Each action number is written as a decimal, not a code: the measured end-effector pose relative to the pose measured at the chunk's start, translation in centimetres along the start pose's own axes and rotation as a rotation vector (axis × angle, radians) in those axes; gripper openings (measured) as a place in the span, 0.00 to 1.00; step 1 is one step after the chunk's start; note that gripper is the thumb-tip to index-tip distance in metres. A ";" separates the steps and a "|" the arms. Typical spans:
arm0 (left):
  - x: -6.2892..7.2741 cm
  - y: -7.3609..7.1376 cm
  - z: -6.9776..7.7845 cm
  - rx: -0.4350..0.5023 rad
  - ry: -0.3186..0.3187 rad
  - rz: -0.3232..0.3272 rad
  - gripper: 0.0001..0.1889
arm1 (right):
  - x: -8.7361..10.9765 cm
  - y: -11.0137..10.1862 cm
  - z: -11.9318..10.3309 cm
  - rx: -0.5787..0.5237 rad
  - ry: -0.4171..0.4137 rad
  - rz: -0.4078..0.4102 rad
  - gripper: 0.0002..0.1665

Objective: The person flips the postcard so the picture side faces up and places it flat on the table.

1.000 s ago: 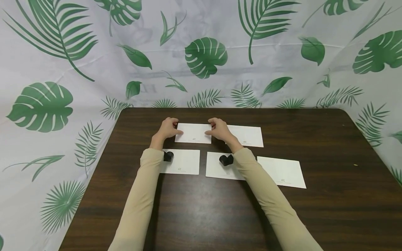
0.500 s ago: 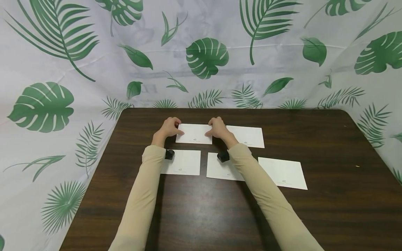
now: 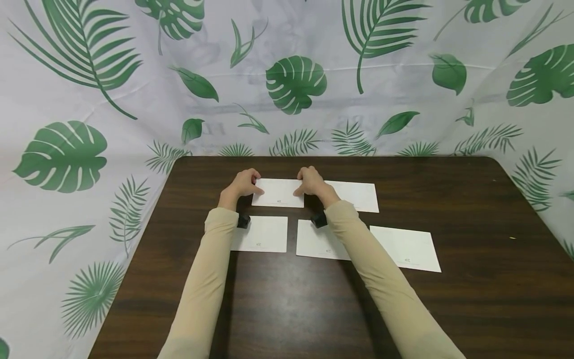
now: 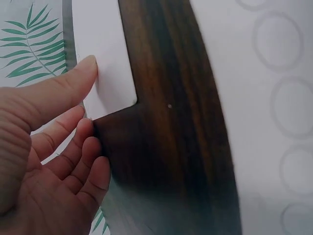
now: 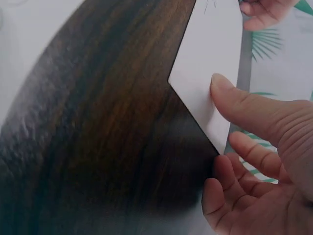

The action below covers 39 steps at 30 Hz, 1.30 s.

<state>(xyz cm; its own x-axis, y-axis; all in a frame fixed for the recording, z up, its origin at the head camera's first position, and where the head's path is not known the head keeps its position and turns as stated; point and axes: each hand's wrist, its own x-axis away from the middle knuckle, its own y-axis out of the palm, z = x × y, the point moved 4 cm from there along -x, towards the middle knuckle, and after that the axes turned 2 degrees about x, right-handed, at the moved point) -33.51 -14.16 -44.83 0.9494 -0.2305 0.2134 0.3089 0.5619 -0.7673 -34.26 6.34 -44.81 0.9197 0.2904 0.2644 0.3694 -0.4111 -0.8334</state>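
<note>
In the head view, my left hand (image 3: 243, 183) and right hand (image 3: 312, 183) hold a white card (image 3: 279, 193) by its two ends, at the far row on the table. The card lies flat or nearly so, with a small printed mark near its front edge. My left thumb (image 4: 80, 76) presses on the card's face, and the fingers curl by its far corner. On the other end, my right thumb (image 5: 224, 85) does the same, with fingers bent around the corner. Whether the fingertips reach beneath the card is hidden.
Another white card (image 3: 356, 194) lies right of the held one, partly behind my right hand. Nearer are a left card (image 3: 264, 233), a middle card (image 3: 309, 242) and a right card (image 3: 410, 249). The dark wooden table (image 3: 287, 314) ends at a leaf-printed curtain (image 3: 296, 129).
The right wrist has turned slightly since a second ago. Both hands stay at the same ends of the card, which keeps its place; the view shifts very slightly.
</note>
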 end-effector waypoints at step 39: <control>2.3 -1.4 -1.0 0.204 0.077 0.166 0.08 | 2.0 -0.5 1.2 -0.301 -0.078 0.111 0.15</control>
<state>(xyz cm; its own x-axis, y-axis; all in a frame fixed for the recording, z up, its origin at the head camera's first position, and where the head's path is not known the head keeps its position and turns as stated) -31.84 -16.26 -43.90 0.9832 -0.1776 0.0422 0.1621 0.7435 -0.6488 -32.76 8.14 -44.41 0.9478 0.2903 0.1319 0.3009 -0.6773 -0.6714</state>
